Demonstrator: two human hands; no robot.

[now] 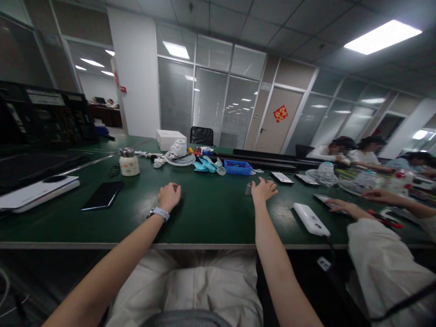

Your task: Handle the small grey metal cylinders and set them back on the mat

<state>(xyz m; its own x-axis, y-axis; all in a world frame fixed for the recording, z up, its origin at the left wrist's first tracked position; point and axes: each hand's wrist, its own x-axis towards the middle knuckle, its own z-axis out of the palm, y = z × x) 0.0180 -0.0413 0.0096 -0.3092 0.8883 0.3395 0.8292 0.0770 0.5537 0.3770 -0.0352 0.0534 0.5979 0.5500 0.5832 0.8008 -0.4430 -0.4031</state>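
My left hand rests on the green table, its fingers curled into a loose fist with nothing visible in it; a watch sits on that wrist. My right hand reaches further forward with fingers spread flat, touching or just beside a small grey object. A black phone lies to the left of my left hand. A white power bank with a cable lies to the right of my right arm.
At the back stand a cream flask, a white desk fan, light blue fan blades and a blue tray. A white box lies far left. A neighbour's arm and other people occupy the right side.
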